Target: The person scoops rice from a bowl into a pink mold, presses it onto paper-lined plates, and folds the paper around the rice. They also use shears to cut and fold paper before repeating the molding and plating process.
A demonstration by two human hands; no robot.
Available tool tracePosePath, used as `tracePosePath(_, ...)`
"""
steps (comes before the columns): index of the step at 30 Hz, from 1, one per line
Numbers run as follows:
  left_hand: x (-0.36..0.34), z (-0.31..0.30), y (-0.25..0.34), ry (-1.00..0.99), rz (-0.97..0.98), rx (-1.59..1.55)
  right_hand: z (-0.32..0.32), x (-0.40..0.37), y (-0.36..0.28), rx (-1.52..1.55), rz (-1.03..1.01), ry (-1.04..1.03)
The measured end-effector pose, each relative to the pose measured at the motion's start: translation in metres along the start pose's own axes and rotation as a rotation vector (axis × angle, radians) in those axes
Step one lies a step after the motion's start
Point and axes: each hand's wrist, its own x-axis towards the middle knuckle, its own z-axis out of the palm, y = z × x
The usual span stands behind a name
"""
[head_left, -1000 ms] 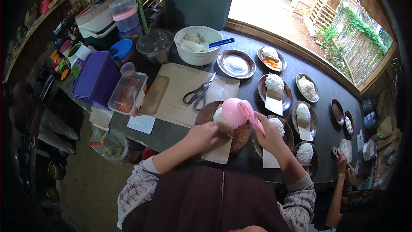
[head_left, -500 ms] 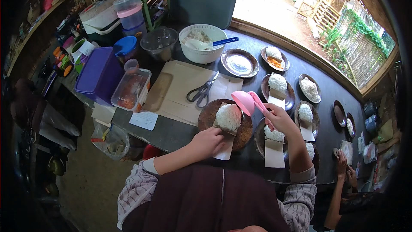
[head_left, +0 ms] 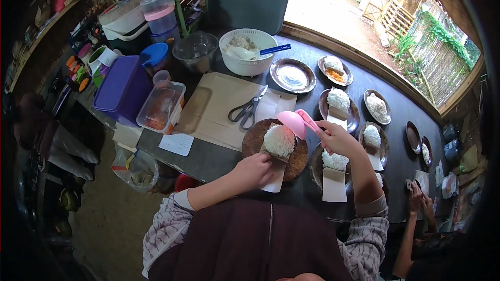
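My right hand (head_left: 336, 138) is closed round the handle of a pink ladle (head_left: 291, 123), whose bowl is tipped over above a mound of white rice (head_left: 279, 141). That mound sits on a brown plate (head_left: 297, 165) in front of me. A strip of brown paper (head_left: 274, 179) lies against the rice and hangs over the plate's near side. My left hand (head_left: 254, 170) pinches this paper at the edge of the rice. Close by on the right, another rice mound (head_left: 335, 161) with a folded paper (head_left: 334, 187) stands on its own plate.
Several more plates of rice (head_left: 338, 99) stand to the right. Scissors (head_left: 248, 109) lie on brown paper sheets (head_left: 213, 99). Behind are a white rice bowl (head_left: 247, 65) with a blue-handled spoon and a purple box (head_left: 119, 84). Another person's hands (head_left: 421, 200) work at the far right.
The pink ladle has shifted slightly left and tipped further over the rice. My left hand stays at the paper. The view has moved slightly.
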Motion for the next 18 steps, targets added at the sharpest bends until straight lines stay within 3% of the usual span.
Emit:
tracePosePath(3, 0.000, -0.001, 0.001, -0.018, -0.013, 0.004, 0.007, -0.001, 0.003, -0.094, -0.081, 0.048)
tracePosePath(5, 0.001, -0.003, 0.003, -0.038, -0.027, 0.004, 0.013, 0.000, 0.012, -0.329, -0.304, 0.140)
tracePosePath(9, 0.000, -0.001, 0.001, -0.027, -0.017, 0.033, 0.031, -0.028, -0.012, -0.424, -0.313, 0.199)
tracePosePath(18, -0.001, -0.002, 0.001, -0.033, 0.021, 0.040, 0.071, -0.022, 0.042, -0.458, -0.483, 0.325)
